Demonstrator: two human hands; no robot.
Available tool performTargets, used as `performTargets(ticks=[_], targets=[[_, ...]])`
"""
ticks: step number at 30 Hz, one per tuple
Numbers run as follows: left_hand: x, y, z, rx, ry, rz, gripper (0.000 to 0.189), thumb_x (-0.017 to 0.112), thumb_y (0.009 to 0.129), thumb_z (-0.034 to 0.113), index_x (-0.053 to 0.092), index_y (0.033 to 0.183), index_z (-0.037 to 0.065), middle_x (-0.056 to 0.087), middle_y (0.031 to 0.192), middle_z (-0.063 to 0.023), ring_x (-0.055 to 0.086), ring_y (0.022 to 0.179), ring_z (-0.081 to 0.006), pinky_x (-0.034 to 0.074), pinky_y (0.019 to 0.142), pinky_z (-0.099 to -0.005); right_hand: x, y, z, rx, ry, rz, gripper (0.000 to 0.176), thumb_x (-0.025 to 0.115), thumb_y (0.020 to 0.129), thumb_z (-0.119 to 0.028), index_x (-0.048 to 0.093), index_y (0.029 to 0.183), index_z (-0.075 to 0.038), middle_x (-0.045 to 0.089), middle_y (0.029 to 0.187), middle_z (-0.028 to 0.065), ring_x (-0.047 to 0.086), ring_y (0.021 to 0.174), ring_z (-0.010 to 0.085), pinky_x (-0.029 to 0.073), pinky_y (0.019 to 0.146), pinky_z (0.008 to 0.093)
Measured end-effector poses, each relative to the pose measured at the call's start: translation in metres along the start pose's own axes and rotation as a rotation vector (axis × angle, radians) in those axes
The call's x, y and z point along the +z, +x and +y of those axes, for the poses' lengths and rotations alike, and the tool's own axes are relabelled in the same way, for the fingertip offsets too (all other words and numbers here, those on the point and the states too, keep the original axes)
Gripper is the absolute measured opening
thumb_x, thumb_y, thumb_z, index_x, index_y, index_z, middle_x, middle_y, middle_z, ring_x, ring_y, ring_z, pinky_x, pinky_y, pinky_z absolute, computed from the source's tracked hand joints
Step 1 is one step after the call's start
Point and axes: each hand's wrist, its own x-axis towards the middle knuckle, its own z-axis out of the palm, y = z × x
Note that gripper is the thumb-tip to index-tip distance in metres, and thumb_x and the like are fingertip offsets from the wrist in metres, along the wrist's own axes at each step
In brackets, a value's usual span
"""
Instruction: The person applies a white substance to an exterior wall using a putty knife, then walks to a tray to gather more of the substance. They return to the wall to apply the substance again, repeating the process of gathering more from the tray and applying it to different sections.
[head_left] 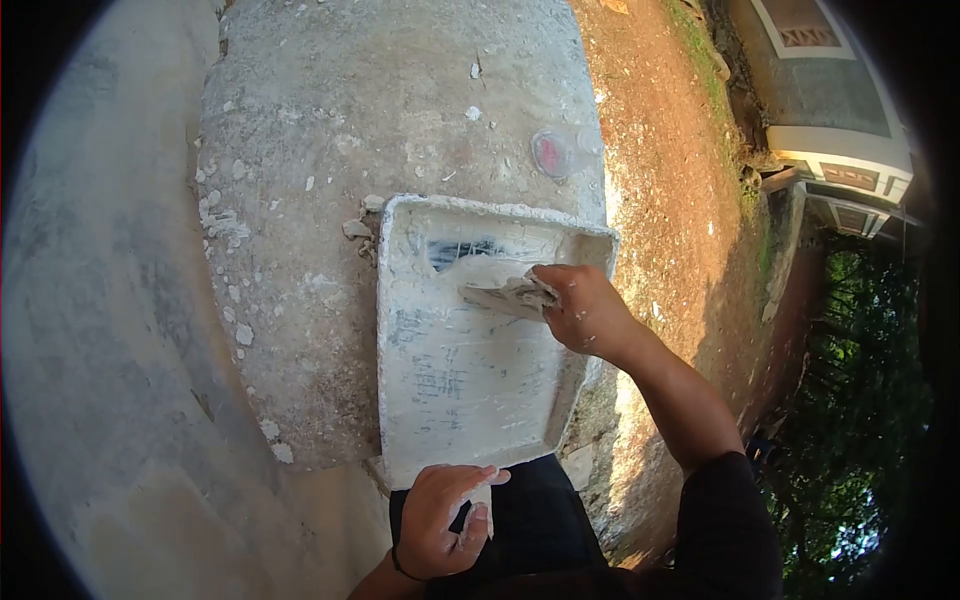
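My right hand (582, 312) grips a putty knife (505, 292) caked in white paste. Its blade lies against the inside of a paste-coated rectangular tray (384, 330), near the far end, beside a dark scraped patch. Thin white paste with bluish-grey streaks covers the tray's floor. At the near edge of the tray is my left hand (440, 522), its fingers curled towards the thumb and smeared with white. A pale, thin piece shows between finger and thumb, but I cannot make out what it is.
The tray rests on a rough concrete ledge (300, 130) strewn with white crumbs. A clear plastic cup (560, 153) with a reddish end lies beyond it. A smooth grey wall (100, 250) runs along the left. Reddish dirt ground (660, 150) drops away at right, with buildings and trees beyond.
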Motion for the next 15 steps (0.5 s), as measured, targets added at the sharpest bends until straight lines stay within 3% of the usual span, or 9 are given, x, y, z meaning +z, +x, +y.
performTargets(ticks=[2, 4, 8, 10, 11, 12, 15], targets=[[-0.002, -0.004, 0.002, 0.002, 0.0, 0.022, 0.037, 0.053, 0.075, 0.001, 0.052, 0.112, 0.002, 0.067, 0.097, -0.0108, 0.061, 0.084, -0.0248, 0.043, 0.075, -0.0352, -0.003, -0.001, 0.001, 0.049, 0.019, -0.039, 0.032, 0.057, 0.065, 0.004, 0.057, 0.097, 0.001, 0.062, 0.083, 0.0194, 0.062, 0.078, 0.0341, 0.049, 0.067, 0.0389], [-0.003, -0.008, 0.004, 0.004, 0.015, 0.045, 0.037, 0.053, 0.074, 0.001, 0.053, 0.111, 0.001, 0.067, 0.097, -0.0109, 0.061, 0.085, -0.0254, 0.043, 0.076, -0.0353, 0.005, -0.002, 0.012, 0.148, 0.307, -0.032, 0.035, 0.055, 0.068, 0.006, 0.058, 0.102, 0.002, 0.065, 0.085, 0.018, 0.064, 0.083, 0.0243, 0.05, 0.071, 0.0353], [0.003, -0.026, 0.007, 0.01, 0.042, 0.102, 0.037, 0.053, 0.073, 0.0, 0.053, 0.11, 0.0, 0.066, 0.097, -0.0117, 0.06, 0.085, -0.0263, 0.044, 0.078, -0.0356, 0.028, -0.014, 0.034, 0.27, 0.42, -0.083, 0.042, 0.059, 0.071, 0.0, 0.055, 0.113, 0.002, 0.065, 0.096, 0.0193, 0.064, 0.087, 0.0279, 0.049, 0.075, 0.0337], [0.011, -0.043, 0.009, -0.042, 0.089, 0.171, 0.036, 0.053, 0.073, -0.001, 0.054, 0.109, -0.001, 0.066, 0.097, -0.0128, 0.059, 0.086, -0.0269, 0.044, 0.08, -0.0354, 0.036, -0.023, 0.033, 0.529, 0.919, -0.055, 0.038, 0.058, 0.075, 0.001, 0.053, 0.113, 0.006, 0.065, 0.099, 0.015, 0.064, 0.088, 0.0241, 0.05, 0.077, 0.0318], [0.015, -0.05, 0.014, -0.068, 0.07, 0.197, 0.035, 0.053, 0.074, -0.001, 0.054, 0.109, -0.002, 0.065, 0.097, -0.0135, 0.058, 0.087, -0.0269, 0.044, 0.081, -0.0347, 0.062, -0.025, 0.06, 0.476, 1.161, -0.084, 0.039, 0.054, 0.077, 0.005, 0.05, 0.115, 0.008, 0.062, 0.105, 0.0147, 0.064, 0.09, 0.0235, 0.052, 0.079, 0.032], [0.019, -0.056, 0.018, -0.066, 0.091, 0.224, 0.035, 0.053, 0.074, -0.001, 0.054, 0.109, -0.002, 0.065, 0.097, -0.0135, 0.058, 0.087, -0.0269, 0.044, 0.081, -0.0347, 0.07, -0.03, 0.064, 0.447, 1.164, -0.106, 0.039, 0.054, 0.077, 0.005, 0.05, 0.115, 0.008, 0.062, 0.105, 0.0147, 0.064, 0.09, 0.0235, 0.052, 0.079, 0.032], [0.037, -0.081, 0.028, -0.097, 0.143, 0.32, 0.034, 0.052, 0.077, 0.001, 0.053, 0.111, -0.002, 0.065, 0.097, -0.0128, 0.059, 0.087, -0.0262, 0.045, 0.081, -0.0333, 0.096, -0.039, 0.065, 0.39, 1.648, -0.196, 0.043, 0.05, 0.078, 0.007, 0.047, 0.12, 0.004, 0.061, 0.107, 0.0158, 0.064, 0.092, 0.0224, 0.054, 0.081, 0.0357]])
